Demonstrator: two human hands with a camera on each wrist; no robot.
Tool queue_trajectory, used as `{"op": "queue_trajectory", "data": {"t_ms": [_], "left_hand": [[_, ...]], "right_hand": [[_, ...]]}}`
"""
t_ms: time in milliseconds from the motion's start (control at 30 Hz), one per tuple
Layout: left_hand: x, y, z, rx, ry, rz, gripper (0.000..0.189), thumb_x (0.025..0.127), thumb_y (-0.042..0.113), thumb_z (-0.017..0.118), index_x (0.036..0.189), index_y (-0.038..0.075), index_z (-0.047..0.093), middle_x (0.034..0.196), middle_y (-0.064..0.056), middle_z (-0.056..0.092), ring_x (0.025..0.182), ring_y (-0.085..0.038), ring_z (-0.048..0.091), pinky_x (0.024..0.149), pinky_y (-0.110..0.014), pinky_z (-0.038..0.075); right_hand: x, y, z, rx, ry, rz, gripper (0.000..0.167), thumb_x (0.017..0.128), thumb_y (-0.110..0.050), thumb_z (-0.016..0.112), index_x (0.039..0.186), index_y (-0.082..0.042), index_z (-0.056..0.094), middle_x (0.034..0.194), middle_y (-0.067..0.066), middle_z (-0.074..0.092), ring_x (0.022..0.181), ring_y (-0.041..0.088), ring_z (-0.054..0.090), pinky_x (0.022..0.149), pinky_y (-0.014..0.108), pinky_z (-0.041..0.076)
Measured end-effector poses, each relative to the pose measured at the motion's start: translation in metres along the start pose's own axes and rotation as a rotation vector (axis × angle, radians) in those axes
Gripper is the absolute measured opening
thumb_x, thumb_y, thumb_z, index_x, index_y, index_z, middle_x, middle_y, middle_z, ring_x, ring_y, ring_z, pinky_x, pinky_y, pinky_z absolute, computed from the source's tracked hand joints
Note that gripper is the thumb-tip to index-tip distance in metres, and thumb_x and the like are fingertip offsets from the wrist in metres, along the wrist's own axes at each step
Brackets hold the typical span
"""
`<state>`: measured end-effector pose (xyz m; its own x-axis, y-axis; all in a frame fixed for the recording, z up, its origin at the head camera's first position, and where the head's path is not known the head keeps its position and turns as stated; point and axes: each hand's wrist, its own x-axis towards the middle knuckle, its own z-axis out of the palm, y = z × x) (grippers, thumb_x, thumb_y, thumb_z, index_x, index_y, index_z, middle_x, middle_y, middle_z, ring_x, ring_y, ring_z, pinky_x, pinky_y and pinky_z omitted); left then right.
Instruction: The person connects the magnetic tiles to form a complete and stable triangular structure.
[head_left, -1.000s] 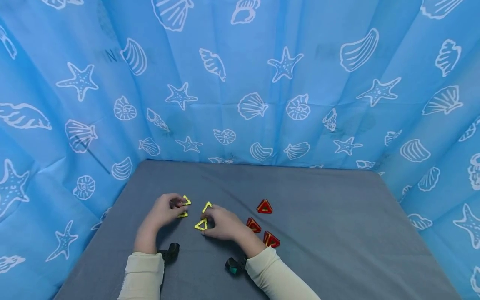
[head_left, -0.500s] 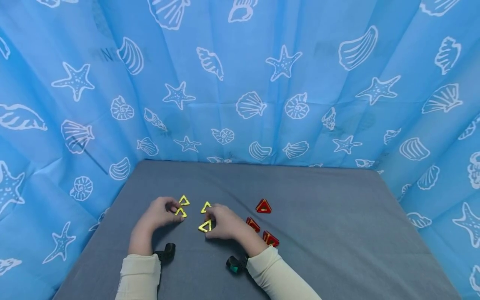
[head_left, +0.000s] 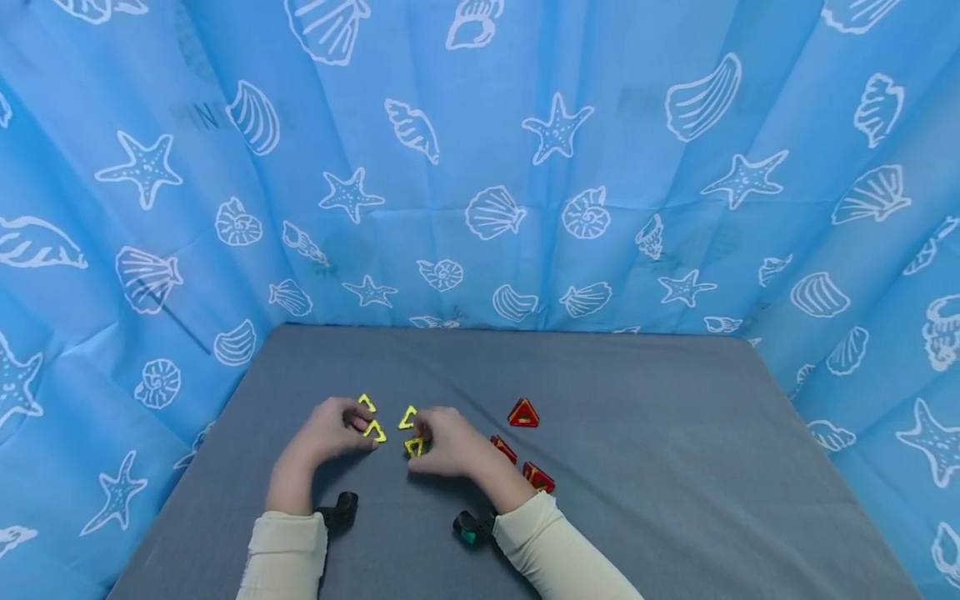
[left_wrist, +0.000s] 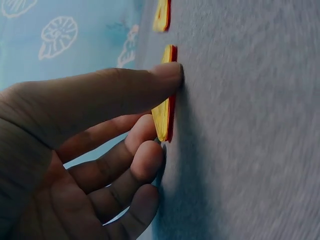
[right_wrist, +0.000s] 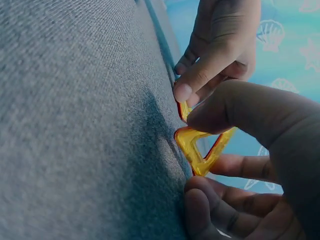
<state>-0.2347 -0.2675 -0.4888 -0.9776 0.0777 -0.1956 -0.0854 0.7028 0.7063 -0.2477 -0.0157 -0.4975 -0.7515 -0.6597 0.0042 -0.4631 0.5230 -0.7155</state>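
My left hand (head_left: 327,435) pinches a triangular tile (head_left: 375,431), yellow on its upper face. In the left wrist view, thumb and fingers grip that yellow tile (left_wrist: 161,120) by its edges, and a red layer shows beneath. Across from it, my right hand (head_left: 453,448) holds a second yellow triangular tile (head_left: 414,447). The right wrist view shows this open-centred tile (right_wrist: 192,145) tilted up between thumb and fingers, one corner near the cloth. Two more yellow triangles, one left (head_left: 365,402) and one right (head_left: 407,417), lie just beyond the hands.
Several red triangular pieces sit to the right: a far one (head_left: 523,412), a middle one (head_left: 503,448) partly behind the right forearm, and a near one (head_left: 539,477). Grey cloth (head_left: 675,467) covers the table, with a blue shell-patterned curtain (head_left: 480,167) around it.
The left hand drew its tile back to the left, then brought it right again. In the right hand, the tile has turned and tipped up from lying flatter.
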Motion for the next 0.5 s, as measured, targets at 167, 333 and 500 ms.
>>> {"op": "queue_trajectory", "data": {"t_ms": [167,333,500], "left_hand": [[0.002,0.006,0.006,-0.017,-0.044,0.005,0.033,0.078,0.008,0.092,0.108,0.004,0.077,0.096,-0.008,0.071,0.085,-0.018,0.064,0.072,-0.033,0.053],[0.001,0.014,0.012,-0.03,-0.089,0.041,0.033,0.078,0.006,0.092,0.108,0.004,0.077,0.096,-0.008,0.071,0.085,-0.018,0.064,0.073,-0.033,0.054],[0.002,0.019,0.016,-0.024,-0.117,0.096,0.034,0.077,0.005,0.092,0.108,0.004,0.078,0.094,-0.007,0.072,0.085,-0.017,0.065,0.072,-0.033,0.054]], "right_hand": [[-0.001,0.001,0.0,0.05,0.0,-0.04,0.026,0.088,-0.02,0.084,0.106,-0.011,0.069,0.103,0.0,0.069,0.087,0.009,0.063,0.076,0.021,0.053],[-0.001,0.004,0.001,0.1,-0.008,-0.059,0.028,0.091,-0.017,0.081,0.115,-0.011,0.07,0.109,0.002,0.07,0.083,0.004,0.064,0.072,0.019,0.054],[-0.001,0.006,0.002,0.139,-0.013,-0.062,0.025,0.093,-0.015,0.079,0.117,-0.01,0.072,0.112,0.007,0.072,0.078,0.003,0.063,0.068,0.02,0.053]]}}
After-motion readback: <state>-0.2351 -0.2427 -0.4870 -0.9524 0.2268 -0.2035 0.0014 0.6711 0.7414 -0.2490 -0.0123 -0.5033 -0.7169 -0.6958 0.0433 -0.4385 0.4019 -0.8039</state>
